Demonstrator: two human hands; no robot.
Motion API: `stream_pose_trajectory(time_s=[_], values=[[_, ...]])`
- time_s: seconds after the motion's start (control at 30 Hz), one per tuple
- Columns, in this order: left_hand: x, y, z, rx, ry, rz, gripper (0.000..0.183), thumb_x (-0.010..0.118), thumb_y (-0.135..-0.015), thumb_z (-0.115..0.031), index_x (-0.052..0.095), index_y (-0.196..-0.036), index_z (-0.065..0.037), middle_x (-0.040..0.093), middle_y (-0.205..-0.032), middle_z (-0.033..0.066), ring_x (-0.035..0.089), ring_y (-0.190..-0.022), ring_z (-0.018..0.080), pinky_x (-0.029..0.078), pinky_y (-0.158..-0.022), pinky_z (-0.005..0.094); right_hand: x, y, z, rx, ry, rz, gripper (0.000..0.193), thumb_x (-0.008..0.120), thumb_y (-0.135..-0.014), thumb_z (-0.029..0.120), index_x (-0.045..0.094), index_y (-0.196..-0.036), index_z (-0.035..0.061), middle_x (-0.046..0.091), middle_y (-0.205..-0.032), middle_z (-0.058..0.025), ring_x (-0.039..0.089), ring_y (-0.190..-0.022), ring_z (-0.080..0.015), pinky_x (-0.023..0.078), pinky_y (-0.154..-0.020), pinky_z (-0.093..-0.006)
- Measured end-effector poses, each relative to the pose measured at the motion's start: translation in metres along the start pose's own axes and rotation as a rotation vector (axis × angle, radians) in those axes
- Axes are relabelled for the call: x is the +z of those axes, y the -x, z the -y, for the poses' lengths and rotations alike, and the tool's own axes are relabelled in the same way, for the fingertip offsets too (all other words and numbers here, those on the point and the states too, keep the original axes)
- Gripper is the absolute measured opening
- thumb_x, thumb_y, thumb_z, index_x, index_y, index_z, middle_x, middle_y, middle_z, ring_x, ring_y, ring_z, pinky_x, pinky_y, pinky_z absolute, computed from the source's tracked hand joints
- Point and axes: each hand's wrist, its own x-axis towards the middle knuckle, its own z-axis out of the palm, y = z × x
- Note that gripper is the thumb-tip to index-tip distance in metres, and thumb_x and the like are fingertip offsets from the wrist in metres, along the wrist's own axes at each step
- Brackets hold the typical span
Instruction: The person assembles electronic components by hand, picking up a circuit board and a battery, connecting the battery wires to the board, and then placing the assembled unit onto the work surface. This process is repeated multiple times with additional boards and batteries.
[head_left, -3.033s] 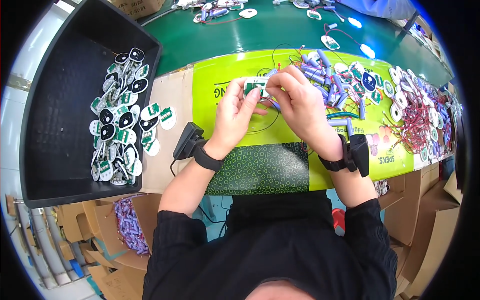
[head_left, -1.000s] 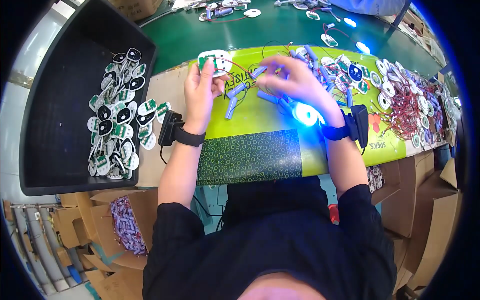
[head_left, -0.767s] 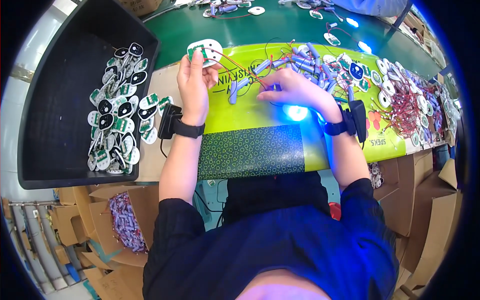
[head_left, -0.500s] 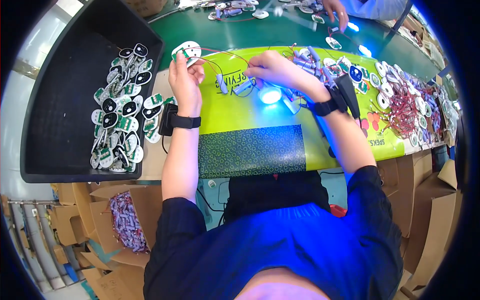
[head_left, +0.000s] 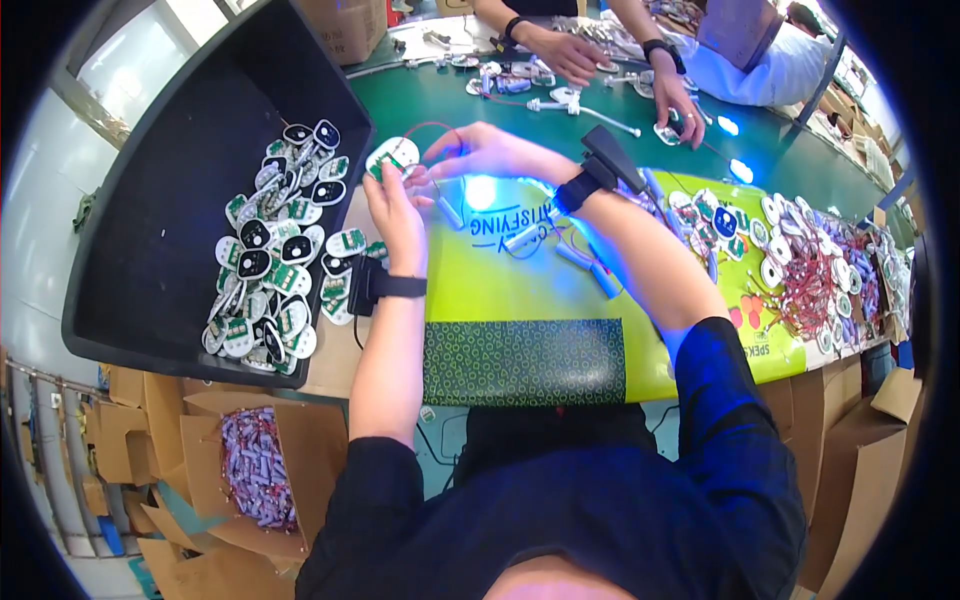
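Observation:
My left hand (head_left: 398, 210) is closed on a white oval casing (head_left: 392, 156) with a green circuit board on it, beside the black bin. A red wire arcs from this casing towards my right hand (head_left: 485, 155). That hand's fingers are bent in by my left fingertips, and what they hold is hidden. A glowing blue lamp (head_left: 481, 190) shows right under the right palm. Below the two hands is a purple cylindrical battery (head_left: 450, 213). More batteries (head_left: 592, 270) with thin wires rest on the yellow-green mat (head_left: 520, 285), under my right forearm.
A black bin (head_left: 130, 290) on the left holds a pile of casings (head_left: 290, 245). Heaps of wired white discs (head_left: 800, 260) spread to the right. Across the green table (head_left: 430, 100), a co-worker's hands (head_left: 675, 105) handle similar parts. An open carton of batteries (head_left: 255, 465) stands below.
My right hand has moved left, close to my left hand, and the glowing lamp has shifted left with it. The view has tilted, bringing more of the co-worker's arms into sight.

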Motion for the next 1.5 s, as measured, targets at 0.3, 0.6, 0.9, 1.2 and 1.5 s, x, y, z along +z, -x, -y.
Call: stream_pose_trajectory(time_s=[0.3, 0.6, 0.9, 1.2, 1.5], values=[[0.004, -0.003, 0.008, -0.151, -0.026, -0.036, 0.028, 0.044, -0.097, -0.032, 0.052, -0.108, -0.007, 0.055, -0.093, 0.0000, 0.047, -0.074, 0.0050, 0.036, -0.059, 0.0199, -0.016, -0.032, 0.002, 0.103, -0.001, 0.146, 0.027, 0.069, -0.080, 0.029, 0.069, -0.082, 0.0020, 0.063, -0.067, -0.0006, 0.055, -0.061, -0.0072, 0.044, -0.057, -0.0259], [0.002, 0.000, 0.024, -0.166, -0.096, 0.011, 0.041, 0.037, -0.098, -0.033, 0.038, -0.131, -0.008, 0.050, -0.116, 0.0069, 0.048, -0.095, 0.0128, 0.041, -0.071, 0.0239, -0.032, -0.109, -0.064, 0.255, -0.653, -0.436, 0.020, 0.066, -0.082, 0.020, 0.065, -0.078, 0.0010, 0.059, -0.062, -0.0030, 0.051, -0.047, -0.0093, 0.039, -0.042, -0.0224], [0.005, 0.005, 0.020, -0.176, -0.118, 0.043, 0.036, 0.037, -0.098, -0.032, 0.044, -0.125, -0.009, 0.051, -0.113, 0.0051, 0.049, -0.094, 0.0122, 0.041, -0.070, 0.0240, -0.001, -0.161, -0.113, 0.233, -0.727, -0.477, 0.024, 0.068, -0.081, 0.016, 0.062, -0.091, -0.0049, 0.062, -0.076, -0.0094, 0.062, -0.065, -0.0140, 0.051, -0.056, -0.0248], [0.006, 0.015, 0.024, -0.180, -0.136, 0.115, 0.040, 0.036, -0.098, -0.037, 0.045, -0.124, -0.008, 0.051, -0.111, 0.0061, 0.049, -0.091, 0.0120, 0.041, -0.071, 0.0253, -0.047, -0.141, -0.119, 0.292, -0.303, -0.488, 0.016, 0.068, -0.077, 0.015, 0.069, -0.085, 0.0010, 0.067, -0.084, -0.0070, 0.064, -0.071, -0.0138, 0.052, -0.055, -0.0282], [0.023, 0.028, 0.028, -0.226, -0.102, 0.201, 0.037, 0.036, -0.099, -0.035, 0.048, -0.119, -0.006, 0.052, -0.105, 0.0056, 0.052, -0.086, 0.0113, 0.043, -0.069, 0.0242, -0.124, -0.105, -0.187, 0.645, 0.638, -0.771, 0.026, 0.062, -0.072, 0.023, 0.068, -0.087, 0.0024, 0.067, -0.084, -0.0190, 0.065, -0.082, -0.0304, 0.050, -0.079, -0.0396]])
